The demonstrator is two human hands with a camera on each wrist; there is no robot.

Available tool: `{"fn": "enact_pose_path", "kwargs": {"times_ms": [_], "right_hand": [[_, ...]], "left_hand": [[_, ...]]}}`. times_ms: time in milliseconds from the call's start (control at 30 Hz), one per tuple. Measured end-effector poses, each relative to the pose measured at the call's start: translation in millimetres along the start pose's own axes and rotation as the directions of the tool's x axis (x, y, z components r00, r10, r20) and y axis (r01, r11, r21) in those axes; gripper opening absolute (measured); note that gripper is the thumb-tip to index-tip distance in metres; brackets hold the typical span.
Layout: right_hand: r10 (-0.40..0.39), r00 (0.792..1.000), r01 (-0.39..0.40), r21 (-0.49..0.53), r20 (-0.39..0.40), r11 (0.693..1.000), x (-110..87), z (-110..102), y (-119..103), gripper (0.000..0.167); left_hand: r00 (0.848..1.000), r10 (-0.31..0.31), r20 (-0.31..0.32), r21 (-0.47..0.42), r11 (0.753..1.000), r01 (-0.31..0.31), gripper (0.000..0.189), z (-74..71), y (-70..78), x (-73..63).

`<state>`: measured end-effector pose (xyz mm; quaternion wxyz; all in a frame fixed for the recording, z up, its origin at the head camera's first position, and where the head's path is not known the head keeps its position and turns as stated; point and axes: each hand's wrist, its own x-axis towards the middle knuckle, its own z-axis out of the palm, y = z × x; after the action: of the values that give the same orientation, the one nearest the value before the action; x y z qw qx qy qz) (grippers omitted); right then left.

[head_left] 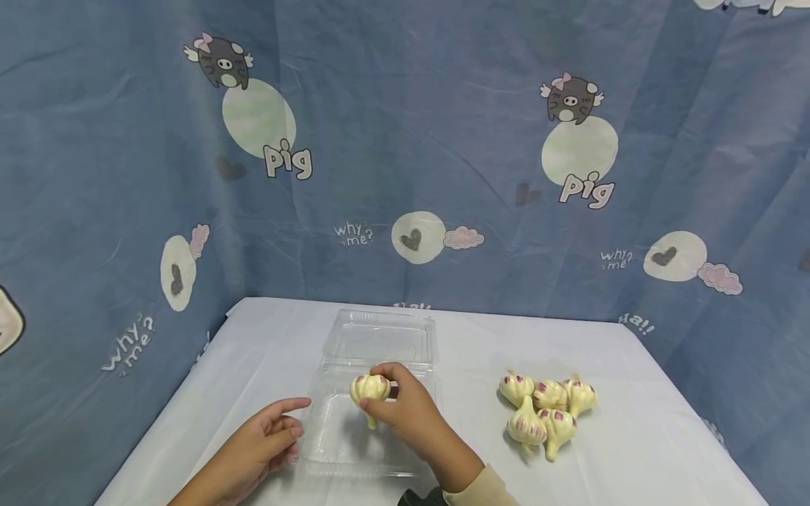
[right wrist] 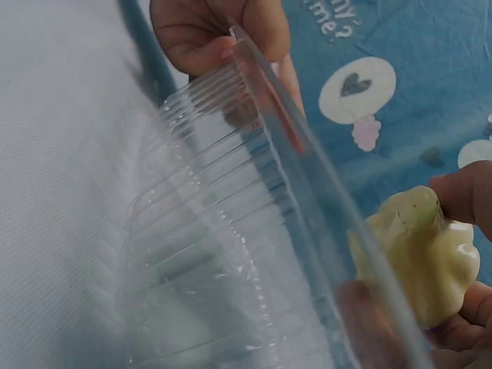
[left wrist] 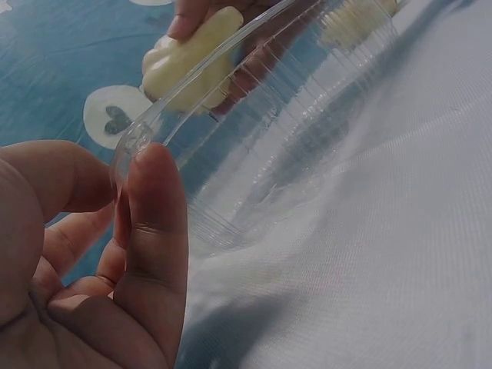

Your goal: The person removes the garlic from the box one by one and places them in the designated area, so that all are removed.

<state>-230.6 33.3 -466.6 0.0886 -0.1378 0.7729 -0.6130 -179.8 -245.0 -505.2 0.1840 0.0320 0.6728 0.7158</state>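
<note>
In the head view my right hand (head_left: 408, 414) holds a pale garlic bulb (head_left: 369, 388) with purple marks between thumb and fingers. The bulb hangs over the near half of a clear plastic clamshell box (head_left: 329, 460), its stem pointing down. My left hand (head_left: 268, 439) is at the box's left side, index finger stretched out and the lower fingers loosely bent. In the left wrist view its fingertips are right at the box rim (left wrist: 192, 73). The right wrist view shows the held garlic bulb (right wrist: 419, 257) beyond the clear wall, gripped at its side.
Several garlic bulbs (head_left: 549, 400) lie clustered on the white tablecloth (head_left: 633, 422) to the right of the box. The box's lid (head_left: 380, 337) lies folded back behind it. A blue printed curtain (head_left: 481, 176) encloses the table's back and sides.
</note>
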Motion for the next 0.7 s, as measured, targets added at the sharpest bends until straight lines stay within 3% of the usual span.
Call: {"fn": "enact_pose_path", "kwargs": {"times_ms": [700], "right_hand": [[-0.029, 1.0, 0.03, -0.016, 0.008, 0.999, -6.5, -11.8, -2.7, 0.046]], "left_hand": [[1.0, -0.008, -0.029, -0.004, 1.0, 0.008, 0.065, 2.2, 0.6, -1.8]]}}
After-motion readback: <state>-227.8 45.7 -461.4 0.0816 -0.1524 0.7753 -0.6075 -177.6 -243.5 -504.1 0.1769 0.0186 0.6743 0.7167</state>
